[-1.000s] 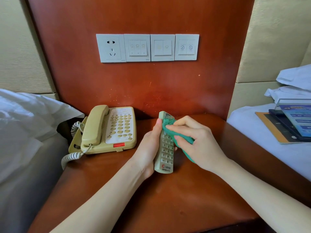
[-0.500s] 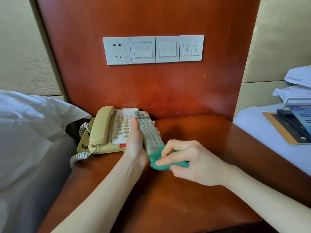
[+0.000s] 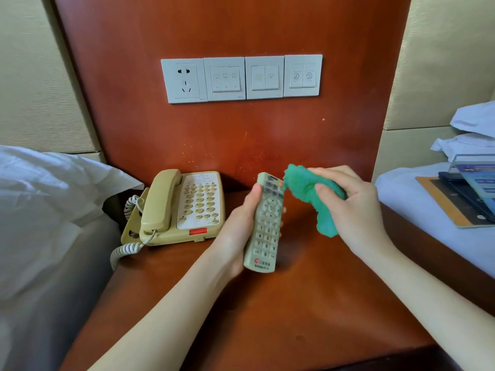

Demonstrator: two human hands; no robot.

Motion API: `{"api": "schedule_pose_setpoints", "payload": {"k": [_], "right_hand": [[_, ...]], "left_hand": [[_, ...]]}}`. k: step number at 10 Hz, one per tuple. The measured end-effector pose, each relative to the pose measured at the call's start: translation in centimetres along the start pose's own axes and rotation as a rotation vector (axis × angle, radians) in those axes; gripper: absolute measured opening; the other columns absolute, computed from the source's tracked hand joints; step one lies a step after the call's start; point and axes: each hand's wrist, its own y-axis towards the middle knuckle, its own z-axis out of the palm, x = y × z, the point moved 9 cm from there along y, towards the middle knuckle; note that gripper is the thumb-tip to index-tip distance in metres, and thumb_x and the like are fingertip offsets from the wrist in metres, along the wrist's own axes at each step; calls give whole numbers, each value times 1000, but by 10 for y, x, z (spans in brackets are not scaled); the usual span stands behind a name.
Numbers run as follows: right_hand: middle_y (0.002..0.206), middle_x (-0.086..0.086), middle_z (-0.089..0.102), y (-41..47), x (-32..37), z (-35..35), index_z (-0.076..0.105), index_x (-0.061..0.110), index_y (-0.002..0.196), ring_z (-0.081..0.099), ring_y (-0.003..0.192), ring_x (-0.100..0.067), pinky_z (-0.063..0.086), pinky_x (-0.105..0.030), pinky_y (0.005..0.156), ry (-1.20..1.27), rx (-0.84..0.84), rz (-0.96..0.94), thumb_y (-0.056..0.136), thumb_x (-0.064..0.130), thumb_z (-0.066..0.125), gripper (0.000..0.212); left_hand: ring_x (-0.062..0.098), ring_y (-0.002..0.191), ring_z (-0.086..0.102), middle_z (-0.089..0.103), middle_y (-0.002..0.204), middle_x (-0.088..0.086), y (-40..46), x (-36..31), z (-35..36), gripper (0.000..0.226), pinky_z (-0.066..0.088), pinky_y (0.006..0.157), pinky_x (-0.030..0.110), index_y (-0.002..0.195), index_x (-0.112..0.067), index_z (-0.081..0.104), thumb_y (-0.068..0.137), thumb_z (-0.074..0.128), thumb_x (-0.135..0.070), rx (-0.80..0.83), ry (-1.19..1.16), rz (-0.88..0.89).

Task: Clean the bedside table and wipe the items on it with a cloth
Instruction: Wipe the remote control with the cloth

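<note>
Bedside table [image 3: 308, 317] between two beds, hands over its middle.
Telephone [image 3: 184, 207] sat far left on the table; left hand [image 3: 235, 231] held the remote [image 3: 266, 223] just right of it, above the tabletop. Right hand [image 3: 353, 207] held the cloth [image 3: 308, 194] right of the remote, touching its far end. Wall plates [image 3: 241, 79] behind. Pillow [image 3: 48, 188] left, leaflets [image 3: 460, 194] right.

My left hand [image 3: 237, 234] wraps behind the remote [image 3: 265, 223], so most of my fingers are hidden; only tips peek past its right edge. My right hand [image 3: 356, 210] covers part of the green cloth [image 3: 310, 194]. The small print on the remote and on the phone [image 3: 184, 207] keypad is too fine to read. The switch plates [image 3: 241, 79] carry symbols too faint to make out. Booklets [image 3: 466, 191] on the right bed are cut off by the frame edge.
</note>
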Motion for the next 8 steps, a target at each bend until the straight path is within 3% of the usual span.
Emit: {"api": "schedule_pose_setpoints", "payload": {"k": [1, 2, 3, 4, 6, 7, 8], "right_hand": [[105, 22, 58, 3, -7, -10, 67, 19, 115, 55, 101, 9, 44, -3, 74, -62, -77, 18, 91, 5, 57, 29], [104, 19, 57, -1, 2, 4, 67, 17, 116, 55, 102, 6, 43, -4, 77, -150, 13, -49, 90, 4, 58, 30], [100, 14, 58, -10, 10, 28, 68, 14, 115, 56, 98, 2, 41, -6, 79, -151, 188, -126, 89, -1, 58, 32], [99, 15, 58, -19, 7, 48, 68, 16, 115, 57, 100, -3, 44, -9, 80, -89, 386, -75, 90, 1, 59, 31], [101, 20, 58, -38, 5, 73, 69, 25, 114, 55, 107, -3, 46, -11, 82, -63, 667, -45, 90, 5, 60, 33], [101, 20, 59, -43, 5, 77, 70, 28, 113, 56, 106, -4, 47, -13, 83, -77, 746, -24, 90, 5, 60, 34], [101, 15, 61, -49, 7, 82, 72, 26, 110, 58, 104, -10, 48, -20, 85, -72, 818, -22, 89, 5, 60, 32]], "left_hand": [[7, 73, 71, 76, 90, -5, 2, 1, 15, 48, 56, 63, 25, 88, -39, 77, 77, 49, -75, 0, 141, 0], [5, 71, 70, 76, 86, -7, 7, 2, 21, 44, 55, 61, 21, 88, -41, 76, 84, 44, -70, -3, 177, 36], [6, 77, 70, 76, 91, -3, 6, 1, 12, 48, 53, 63, 19, 100, -33, 75, 91, 40, -65, -70, 178, 80], [18, 90, 66, 70, 109, 9, 3, 3, -3, 63, 52, 74, 31, 120, -15, 65, 90, 40, -65, -160, 155, 56], [11, 71, 63, 66, 87, -1, -3, -1, -15, 46, 49, 61, 27, 101, -21, 62, 93, 38, -59, -240, -27, 42], [11, 74, 61, 64, 90, -1, -4, 0, -23, 49, 48, 62, 29, 108, -21, 60, 92, 38, -62, -293, -137, 25], [13, 73, 61, 65, 86, -1, -7, 3, -29, 48, 48, 61, 32, 96, -22, 62, 91, 39, -63, -355, -230, -19]]}}
